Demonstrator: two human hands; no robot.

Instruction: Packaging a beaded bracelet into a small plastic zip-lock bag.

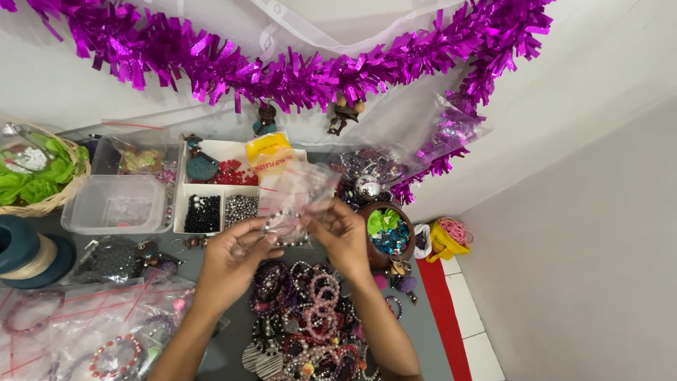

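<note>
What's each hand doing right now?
Left hand: closed, pinching the clear plastic bag.
Right hand: closed on the same bag.

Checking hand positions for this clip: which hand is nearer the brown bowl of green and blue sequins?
Right. The right hand is just beside the brown bowl's rim, almost touching it. The left hand sits farther off, across the clear plastic bag both hands hold.

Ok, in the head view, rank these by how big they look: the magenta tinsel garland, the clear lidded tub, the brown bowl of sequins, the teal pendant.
1. Magenta tinsel garland
2. Clear lidded tub
3. Brown bowl of sequins
4. Teal pendant

All four lie at a similar distance from the camera, so the order looks safe.
</note>
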